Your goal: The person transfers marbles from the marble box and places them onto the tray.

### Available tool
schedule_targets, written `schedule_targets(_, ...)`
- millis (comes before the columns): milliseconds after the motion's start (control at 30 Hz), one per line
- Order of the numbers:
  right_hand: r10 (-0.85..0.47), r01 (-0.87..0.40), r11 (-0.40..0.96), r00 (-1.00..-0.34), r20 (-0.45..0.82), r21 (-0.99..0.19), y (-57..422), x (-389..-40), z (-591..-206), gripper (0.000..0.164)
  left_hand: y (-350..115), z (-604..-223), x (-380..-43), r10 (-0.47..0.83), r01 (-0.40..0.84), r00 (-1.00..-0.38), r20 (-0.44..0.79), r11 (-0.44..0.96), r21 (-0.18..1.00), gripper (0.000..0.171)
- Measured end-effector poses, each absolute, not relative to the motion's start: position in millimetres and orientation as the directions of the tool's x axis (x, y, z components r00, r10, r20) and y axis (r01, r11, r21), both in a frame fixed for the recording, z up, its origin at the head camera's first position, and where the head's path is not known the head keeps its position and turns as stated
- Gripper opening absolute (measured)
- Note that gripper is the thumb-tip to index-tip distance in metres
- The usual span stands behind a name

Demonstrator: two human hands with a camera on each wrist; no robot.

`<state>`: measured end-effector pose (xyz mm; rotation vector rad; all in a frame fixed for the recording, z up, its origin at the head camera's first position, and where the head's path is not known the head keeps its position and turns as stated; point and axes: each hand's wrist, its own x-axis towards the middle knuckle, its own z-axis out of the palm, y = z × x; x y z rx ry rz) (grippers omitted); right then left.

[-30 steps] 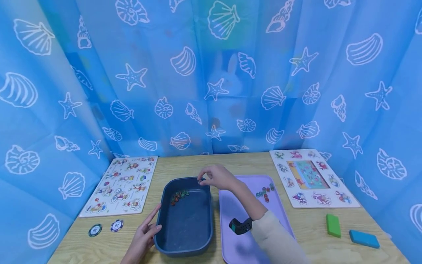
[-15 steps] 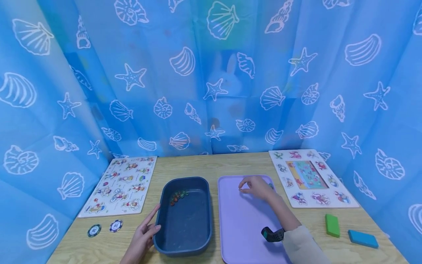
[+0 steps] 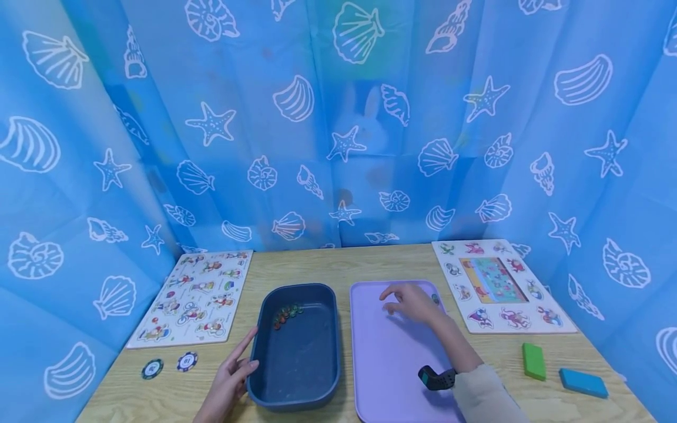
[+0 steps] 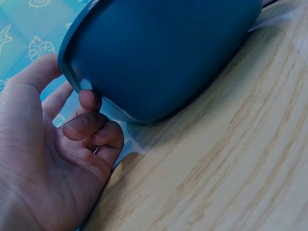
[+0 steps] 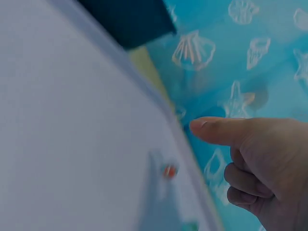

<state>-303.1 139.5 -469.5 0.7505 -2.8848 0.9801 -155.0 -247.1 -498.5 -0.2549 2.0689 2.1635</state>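
My left hand (image 3: 227, 379) rests against the left side of a dark blue basin (image 3: 296, 376), index finger and thumb touching its wall. In the left wrist view, fingertips (image 4: 89, 100) lie at the basin's edge, the lower fingers bent. Several small green and reddish glass beads (image 3: 287, 313) lie in the basin's far left corner. My right hand (image 3: 412, 302) hovers over the far part of a lilac tray (image 3: 391, 364), thumb and index finger parted with nothing between them. A green bead (image 3: 435, 298) shows past this hand; a red bead (image 5: 169, 172) lies on the tray in the right wrist view.
A picture puzzle board (image 3: 193, 296) lies at the left, another puzzle board (image 3: 508, 317) at the right. Two poker chips (image 3: 187, 362) are near the left board. Green (image 3: 534, 361) and blue (image 3: 583, 383) blocks lie at the right. A shell-patterned curtain (image 3: 338, 176) encloses the table.
My right hand has moved right from the basin's far right corner, where it pinched a small thing, to over the tray. Its thumb and index finger have since spread. My left hand stays put.
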Motion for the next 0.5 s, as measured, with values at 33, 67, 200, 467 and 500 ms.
schedule_targets(33,-0.447,-0.452,0.678,-0.880,0.163,-0.580,135.2,-303.2,-465.7,0.016,-246.8,-498.3,-155.3,-0.018,-0.217,-0.976,-0.218,-0.046,0.975,0.062)
schedule_targets(67,-0.457,-0.461,0.660,-0.873,0.170,-0.593,130.0,-302.8,-461.2,0.017,-246.6,-498.2,-155.4,-0.017,-0.218,-0.976,-0.219,-0.046,0.975,0.062)
schedule_targets(200,-0.500,-0.506,0.614,-0.843,0.197,-0.606,101.1,-300.3,-440.6,0.017,-246.2,-498.2,-155.6,-0.024,-0.219,-0.975,-0.220,-0.040,0.975,0.062)
schedule_targets(467,-0.612,-0.616,0.560,-0.758,0.226,-0.554,29.1,-300.0,-413.2,0.018,-247.2,-499.0,-156.5,-0.024,-0.219,-0.975,-0.220,-0.033,0.975,0.064)
schedule_targets(500,-0.625,-0.627,0.555,-0.748,0.223,-0.547,21.1,-300.4,-411.8,0.019,-247.0,-499.0,-156.6,-0.026,-0.219,-0.975,-0.220,-0.032,0.975,0.064)
